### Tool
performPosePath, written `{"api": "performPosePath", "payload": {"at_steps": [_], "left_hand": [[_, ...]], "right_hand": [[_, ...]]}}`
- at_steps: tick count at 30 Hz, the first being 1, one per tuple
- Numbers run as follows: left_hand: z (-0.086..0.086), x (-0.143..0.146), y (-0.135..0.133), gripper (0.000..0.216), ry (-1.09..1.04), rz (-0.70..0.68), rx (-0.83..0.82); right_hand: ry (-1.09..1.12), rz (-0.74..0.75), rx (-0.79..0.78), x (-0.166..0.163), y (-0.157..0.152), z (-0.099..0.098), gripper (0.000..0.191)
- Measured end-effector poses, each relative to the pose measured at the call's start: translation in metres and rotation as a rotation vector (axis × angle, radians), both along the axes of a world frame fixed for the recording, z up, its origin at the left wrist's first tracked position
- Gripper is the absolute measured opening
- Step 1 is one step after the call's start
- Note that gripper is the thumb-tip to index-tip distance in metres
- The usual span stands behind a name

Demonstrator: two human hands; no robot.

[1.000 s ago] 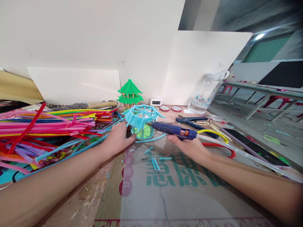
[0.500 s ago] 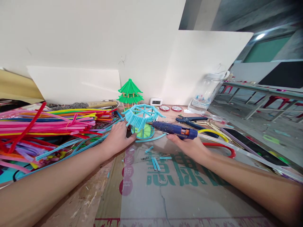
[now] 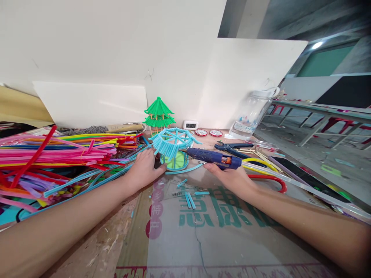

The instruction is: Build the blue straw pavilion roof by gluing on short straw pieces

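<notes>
A small pavilion model made of light blue pipe cleaners stands on the work surface, with a pale green round floor. Strips cover the left front of its roof, while the rest shows bare spokes. My left hand grips the model's left side; its fingertips are partly hidden behind the roof edge. In my right hand is a dark blue hot glue gun, its nozzle pointing left at the roof's lower edge. Short cut blue pipe cleaner pieces lie in front, and a longer blue pipe cleaner rests beside the base.
Bundles of coloured pipe cleaners pile up at left. Behind the model stand a green pagoda model and a small digital timer. Pliers, a water bottle and a dark phone-like slab are at right.
Almost nothing differs; the view has shifted very slightly. Both hands, the glue gun and the pavilion model keep their places.
</notes>
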State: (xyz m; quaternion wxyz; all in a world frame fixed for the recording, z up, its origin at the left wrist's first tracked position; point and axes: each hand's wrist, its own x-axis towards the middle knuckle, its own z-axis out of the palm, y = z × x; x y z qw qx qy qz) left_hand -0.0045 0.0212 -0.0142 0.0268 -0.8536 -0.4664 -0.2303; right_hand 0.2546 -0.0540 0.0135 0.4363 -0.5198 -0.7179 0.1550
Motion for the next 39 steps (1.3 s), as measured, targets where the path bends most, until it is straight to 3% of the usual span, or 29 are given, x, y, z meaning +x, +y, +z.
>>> {"api": "performPosePath", "payload": {"at_steps": [21,27,34,39], "left_hand": [[0.000,0.000,0.000,0.027,0.037,0.023,0.014],[0.000,0.000,-0.001,0.028,0.037,0.021,0.016],[0.001,0.000,-0.001,0.027,0.046,0.028,0.022],[0.001,0.001,-0.003,0.028,0.042,0.036,0.018]], "right_hand": [[0.054,-0.035,0.030,-0.003,-0.002,0.005,0.033],[0.078,0.025,0.030,-0.005,-0.003,0.006,0.034],[0.073,-0.033,0.032,-0.008,-0.007,0.012,0.024],[0.041,-0.037,0.063,-0.007,-0.007,0.013,0.027]]}}
